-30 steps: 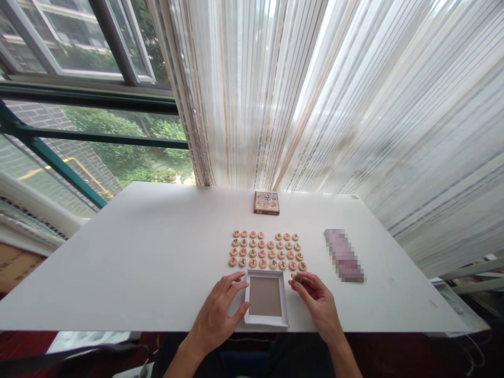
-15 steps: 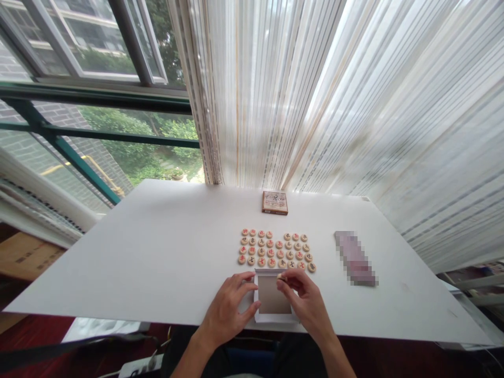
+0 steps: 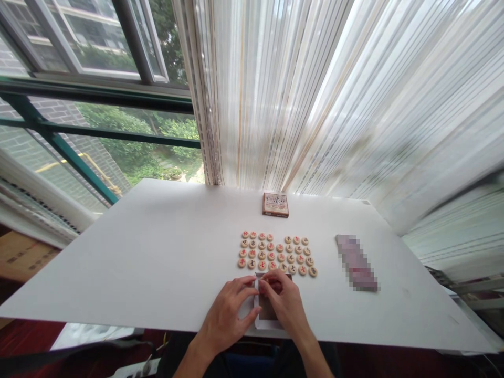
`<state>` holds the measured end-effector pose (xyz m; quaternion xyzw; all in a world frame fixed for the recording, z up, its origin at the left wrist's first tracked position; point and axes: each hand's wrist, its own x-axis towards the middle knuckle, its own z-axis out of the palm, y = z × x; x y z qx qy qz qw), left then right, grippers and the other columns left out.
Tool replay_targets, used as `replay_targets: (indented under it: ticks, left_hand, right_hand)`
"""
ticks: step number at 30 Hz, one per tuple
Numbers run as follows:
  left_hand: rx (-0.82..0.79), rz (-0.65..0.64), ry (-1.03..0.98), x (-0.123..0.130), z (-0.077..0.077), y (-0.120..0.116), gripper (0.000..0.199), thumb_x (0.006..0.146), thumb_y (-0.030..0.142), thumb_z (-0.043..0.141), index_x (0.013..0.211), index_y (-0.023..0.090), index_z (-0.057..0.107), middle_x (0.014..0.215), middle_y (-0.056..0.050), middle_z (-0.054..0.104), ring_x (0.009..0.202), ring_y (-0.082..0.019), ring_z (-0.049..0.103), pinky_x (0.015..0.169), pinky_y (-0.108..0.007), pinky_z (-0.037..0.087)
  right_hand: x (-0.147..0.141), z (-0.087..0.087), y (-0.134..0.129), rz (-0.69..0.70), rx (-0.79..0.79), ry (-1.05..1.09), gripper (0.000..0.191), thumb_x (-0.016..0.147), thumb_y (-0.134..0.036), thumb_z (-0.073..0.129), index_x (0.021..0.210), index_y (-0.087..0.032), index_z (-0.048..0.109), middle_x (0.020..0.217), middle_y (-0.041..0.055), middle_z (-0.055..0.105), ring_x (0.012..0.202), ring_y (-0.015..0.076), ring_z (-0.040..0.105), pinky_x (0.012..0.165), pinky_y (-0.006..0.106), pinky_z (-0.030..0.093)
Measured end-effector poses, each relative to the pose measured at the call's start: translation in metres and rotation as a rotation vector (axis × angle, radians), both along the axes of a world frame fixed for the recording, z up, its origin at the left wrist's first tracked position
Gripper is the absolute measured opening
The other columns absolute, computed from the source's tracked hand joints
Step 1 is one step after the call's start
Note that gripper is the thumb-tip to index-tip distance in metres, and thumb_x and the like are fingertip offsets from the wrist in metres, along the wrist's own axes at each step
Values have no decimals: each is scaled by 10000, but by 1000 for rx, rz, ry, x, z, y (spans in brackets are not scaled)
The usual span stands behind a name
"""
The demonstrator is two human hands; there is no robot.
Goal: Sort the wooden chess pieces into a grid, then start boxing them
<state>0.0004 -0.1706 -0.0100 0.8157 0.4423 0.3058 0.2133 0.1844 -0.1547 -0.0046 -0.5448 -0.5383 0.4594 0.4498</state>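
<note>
A shallow white box [image 3: 269, 324] with a bare brown inside lies at the table's near edge. My left hand [image 3: 230, 311] is beside it, fingers and thumb spread apart along its left wall, fingertips at the rim. Over the box, my right hand [image 3: 282, 295] is closed in a pinch at the far left corner. Its fingers mostly hide the small round Chinese chess piece they hold. Just beyond the box, wooden Chinese chess pieces [image 3: 271, 256] with red or black characters lie face up in several rows, with a gap in the farthest row.
A flat printed box [image 3: 275, 205] lies behind the pieces on the white table [image 3: 169, 247]. To the right is a blurred-out purplish oblong thing [image 3: 356, 262]. Striped curtains [image 3: 268, 105] hang at the table's far edge, and a window stands at the left.
My right hand has moved left across the box with the Chinese chess piece, from its right side to the far left corner. My left hand has stayed nearly still.
</note>
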Motion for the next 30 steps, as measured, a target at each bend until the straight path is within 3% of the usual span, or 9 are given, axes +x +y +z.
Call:
replay_targets:
  ticks: [13,30]
  left_hand:
    - [-9,10,-7,-1,-2,0,259,874,230,667,1128,271,644,1322,-68,599,1206,-270,581,1013,-458,528]
    - [-7,12,-22,1,0,0,256,874,220,668,1123,270,640,1313,-68,603,1200,-272,581,1013,-454,523]
  right_hand:
    - [-5,-8,1,-18,-36,11,274,869,-480,668,917,-220,741,829,57,764,715,234,734,646,315,598]
    - [-11,-16,-1,-85,215,-388,203,966,-299,564,818,-234,687,862,52,660,754,214,650,705,323,538]
